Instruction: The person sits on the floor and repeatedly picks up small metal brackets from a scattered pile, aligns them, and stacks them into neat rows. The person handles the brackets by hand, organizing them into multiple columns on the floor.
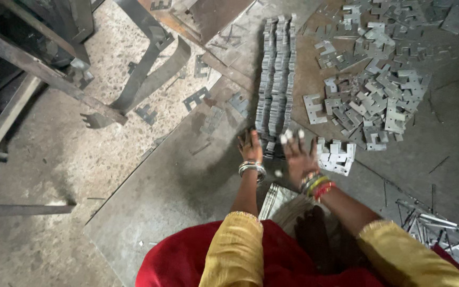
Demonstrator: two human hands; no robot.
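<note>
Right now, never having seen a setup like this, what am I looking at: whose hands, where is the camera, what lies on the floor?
The one picture comes from a camera worn on a person's head, looking down. No machine: two bare hands with bangles. The left hand and right hand reach the near end of a long row of stacked flat metal plates on a steel sheet. Both look open, holding nothing I can see. To the right lies a loose pile of notched plates, with a small stack beside the right hand.

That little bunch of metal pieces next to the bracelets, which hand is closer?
Right. The right hand is just beside the small bunch of metal pieces; the left hand is farther off, beyond the right hand.
</note>
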